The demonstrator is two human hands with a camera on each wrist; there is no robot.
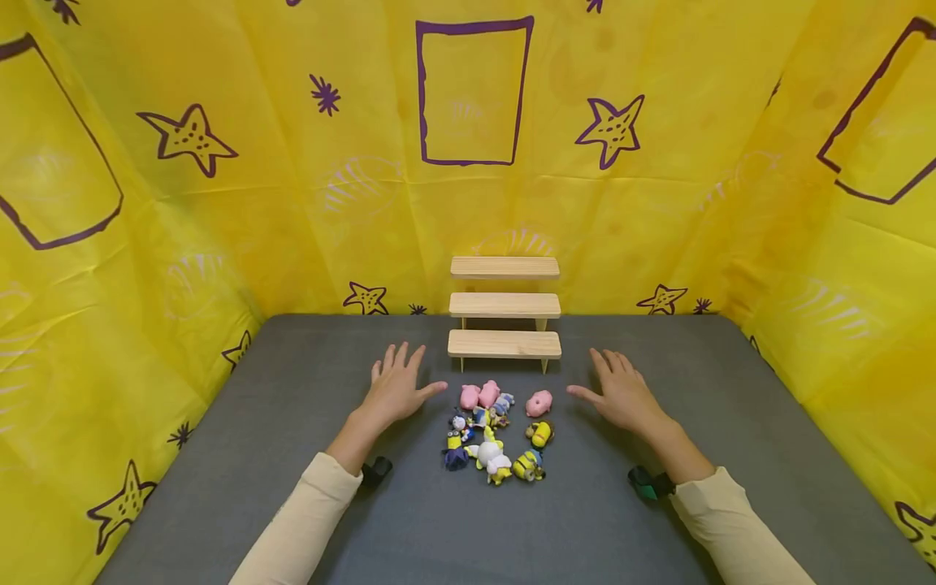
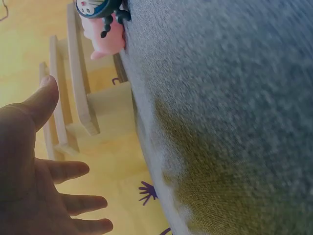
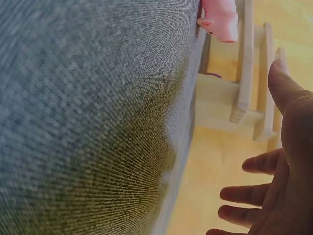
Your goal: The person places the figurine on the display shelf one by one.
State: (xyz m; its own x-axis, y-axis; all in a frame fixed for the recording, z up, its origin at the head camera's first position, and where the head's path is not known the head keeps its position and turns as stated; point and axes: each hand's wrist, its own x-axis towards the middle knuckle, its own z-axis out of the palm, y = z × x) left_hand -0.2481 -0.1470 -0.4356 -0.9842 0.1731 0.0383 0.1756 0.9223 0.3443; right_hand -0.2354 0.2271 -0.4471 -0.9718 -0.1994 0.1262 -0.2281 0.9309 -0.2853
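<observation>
Cream sleeves point(image 1: 288, 528) reach over the grey table point(image 1: 585, 536). Small toy figures point(image 1: 488, 453) lie bunched in the middle, three pink pigs point(image 1: 539, 404) at their far end. The left hand point(image 1: 395, 394) and right hand point(image 1: 625, 396) flank those pigs, each grip spread wide. Behind stands a three-tier wooden shelf point(image 1: 504, 344), then yellow cloth point(image 1: 278, 219).

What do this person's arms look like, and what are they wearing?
The left sleeve and right sleeve are plain cream. By the cuffs sit small gadgets: the left gadget looks black, the right gadget black and green. No gloves.
</observation>
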